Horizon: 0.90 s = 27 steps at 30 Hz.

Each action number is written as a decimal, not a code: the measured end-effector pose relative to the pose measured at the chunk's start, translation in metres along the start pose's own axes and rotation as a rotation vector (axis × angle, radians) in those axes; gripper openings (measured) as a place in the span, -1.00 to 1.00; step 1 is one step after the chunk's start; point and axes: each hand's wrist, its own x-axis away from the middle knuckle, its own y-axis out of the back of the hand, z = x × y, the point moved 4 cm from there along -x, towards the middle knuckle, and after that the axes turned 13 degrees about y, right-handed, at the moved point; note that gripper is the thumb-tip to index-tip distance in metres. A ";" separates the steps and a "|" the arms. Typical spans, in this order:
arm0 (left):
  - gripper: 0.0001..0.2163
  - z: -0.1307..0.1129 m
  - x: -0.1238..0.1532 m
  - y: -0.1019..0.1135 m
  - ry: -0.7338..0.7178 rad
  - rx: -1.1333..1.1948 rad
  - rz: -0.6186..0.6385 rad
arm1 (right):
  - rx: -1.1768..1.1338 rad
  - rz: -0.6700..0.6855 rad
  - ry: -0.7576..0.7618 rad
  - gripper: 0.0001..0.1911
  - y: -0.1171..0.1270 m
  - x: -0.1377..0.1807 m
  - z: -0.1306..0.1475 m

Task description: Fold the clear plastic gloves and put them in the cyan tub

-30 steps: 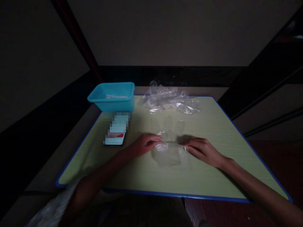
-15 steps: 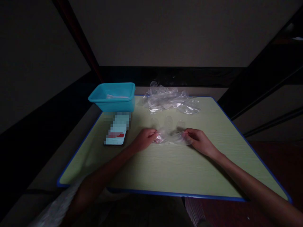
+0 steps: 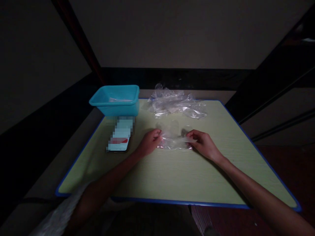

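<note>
A clear disposable plastic glove (image 3: 174,141) lies low over the table in front of me, partly folded, its finger shapes pointing away. My left hand (image 3: 149,142) pinches its left edge between thumb and fingers. On the other side, my right hand (image 3: 203,143) is closed on the right edge, where a fold of the film stands up. Beyond both hands is a loose pile of clear plastic gloves (image 3: 176,103), crumpled together. The fingertips are partly blurred by the see-through film and dim light.
A turquoise plastic basket (image 3: 115,108) stands at the table's back left with something clear and whitish inside. Just in front of it lies a phone (image 3: 120,137) with a lit, partly pixelated screen. The pale table (image 3: 172,180) has a blue rim. A wall rises behind it.
The glove's near part has gone from bunched to flatter, with a fold raised at the right. My right hand has moved slightly left. The pile, basket and phone stay put.
</note>
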 end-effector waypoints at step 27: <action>-0.53 -0.011 0.010 0.013 -0.137 -0.109 -0.201 | 0.031 -0.072 0.038 -0.68 0.003 0.003 -0.005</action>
